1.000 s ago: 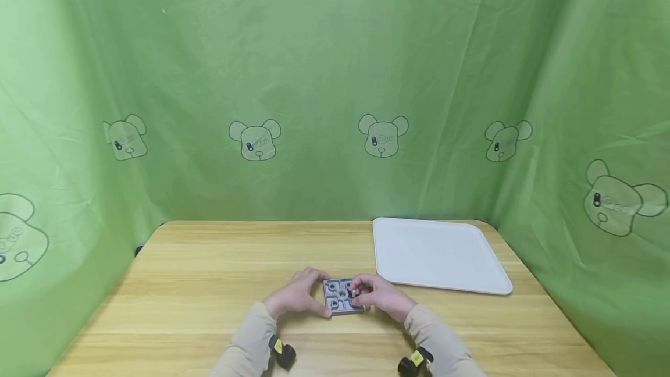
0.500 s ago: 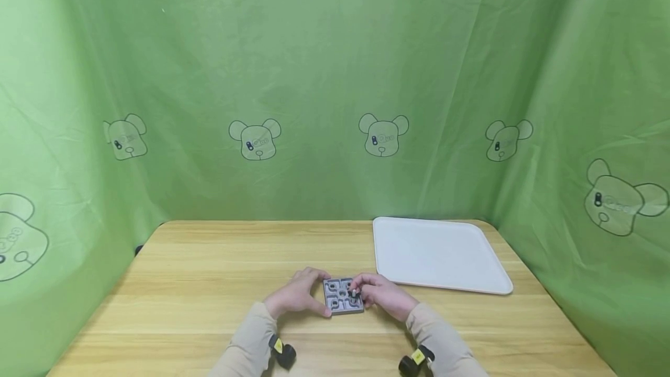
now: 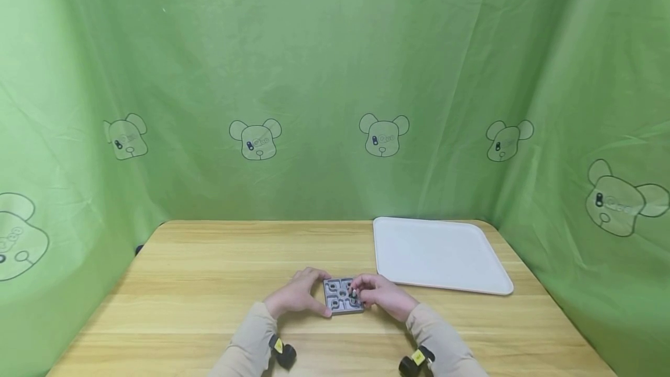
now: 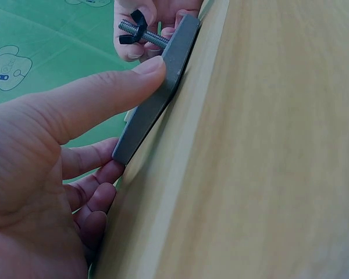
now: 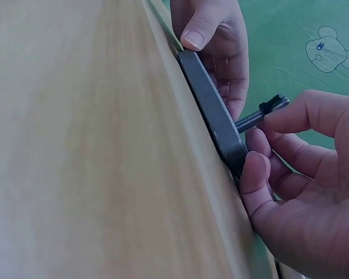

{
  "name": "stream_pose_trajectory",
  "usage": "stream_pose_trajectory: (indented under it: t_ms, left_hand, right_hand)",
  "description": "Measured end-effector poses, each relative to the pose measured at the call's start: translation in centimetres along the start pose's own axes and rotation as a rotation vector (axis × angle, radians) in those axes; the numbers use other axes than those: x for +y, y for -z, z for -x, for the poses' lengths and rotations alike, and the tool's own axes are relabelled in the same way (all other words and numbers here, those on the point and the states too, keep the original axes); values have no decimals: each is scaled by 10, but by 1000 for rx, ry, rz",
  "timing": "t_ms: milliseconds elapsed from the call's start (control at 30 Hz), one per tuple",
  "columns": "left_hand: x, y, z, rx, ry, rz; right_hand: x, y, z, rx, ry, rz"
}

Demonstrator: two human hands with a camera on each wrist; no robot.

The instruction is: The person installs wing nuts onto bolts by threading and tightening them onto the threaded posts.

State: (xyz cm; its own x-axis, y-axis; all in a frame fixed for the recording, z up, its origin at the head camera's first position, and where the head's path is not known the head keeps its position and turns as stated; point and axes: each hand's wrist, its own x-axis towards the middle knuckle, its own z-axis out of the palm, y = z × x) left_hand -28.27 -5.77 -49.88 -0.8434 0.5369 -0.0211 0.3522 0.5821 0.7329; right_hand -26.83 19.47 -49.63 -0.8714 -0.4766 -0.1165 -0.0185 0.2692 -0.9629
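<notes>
A square grey metal plate point(image 3: 339, 308) with round recesses lies on the wooden table. My left hand point(image 3: 295, 295) grips its left side, thumb on the near edge and fingers at the far edge. Out of the plate's right part rises a threaded bolt point(image 4: 156, 39) bearing a black wing nut point(image 4: 141, 27). My right hand point(image 3: 386, 297) has its fingers curled about the wing nut. In the right wrist view the index finger point(image 5: 288, 119) touches beside the nut, while the thumb point(image 5: 255, 168) rests against the plate's edge.
A white tray point(image 3: 439, 255) lies at the table's back right, just beyond my right hand. Green printed curtains point(image 3: 314, 191) stand behind the table and on both sides. Each sleeve carries a black strap-on camera, such as the left one point(image 3: 285, 356).
The right fingers have shifted slightly around the wing nut, which has turned. The left hand and the plate have stayed in place.
</notes>
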Motion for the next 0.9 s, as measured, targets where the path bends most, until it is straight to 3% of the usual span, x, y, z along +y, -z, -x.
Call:
stream_pose_trajectory:
  t_ms: [400, 900]
  left_hand:
    - [0, 0, 0, -4, -4, -2]
    - [0, 0, 0, -10, -4, 7]
  right_hand:
    - [1, 0, -2, -11, 6, 0]
    - [-4, -9, -2, 119, -8, 92]
